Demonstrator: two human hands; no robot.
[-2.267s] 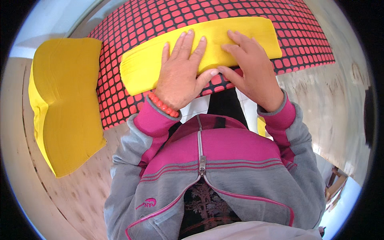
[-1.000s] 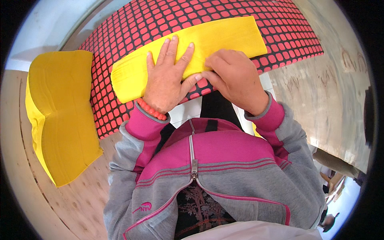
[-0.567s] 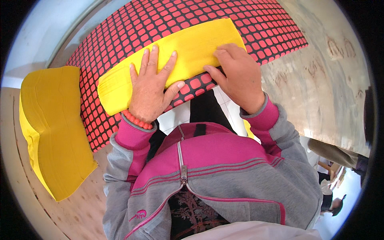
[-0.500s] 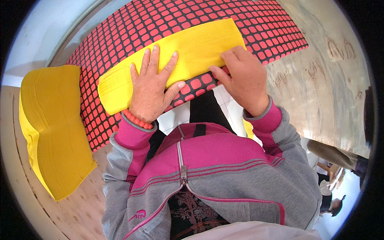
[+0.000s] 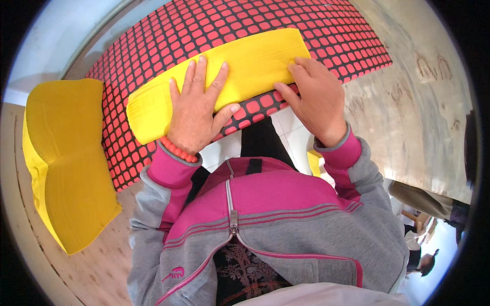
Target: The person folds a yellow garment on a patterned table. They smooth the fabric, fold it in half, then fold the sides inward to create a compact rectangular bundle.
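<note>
A long yellow strip (image 5: 250,69), soft and flat, lies slantwise over the near part of a black cloth (image 5: 352,56) patterned with rounded red squares, its left end lower in view than its right. Fine creases run across the left end.

The left hand (image 5: 194,115) lies on the strip left of its middle, palm down with the fingers spread wide; it grasps nothing, and its thumb sticks out past the near edge over the patterned cloth. The right hand (image 5: 321,99) is at the strip's right end, fingers bent and the thumb held apart from them, its tip at the near edge. Whether those fingers pinch the material I cannot tell, since the hand covers the spot.

A red beaded bracelet (image 5: 178,150) circles the left wrist. Left of the patterned cloth, a larger yellow piece (image 5: 74,143) rests on a wooden surface, with a dip across its middle. Pale wood (image 5: 408,122) extends to the right. Nearer the body come white floor tiles (image 5: 223,153) and a grey and magenta jacket (image 5: 275,199), its zip partly undone.
</note>
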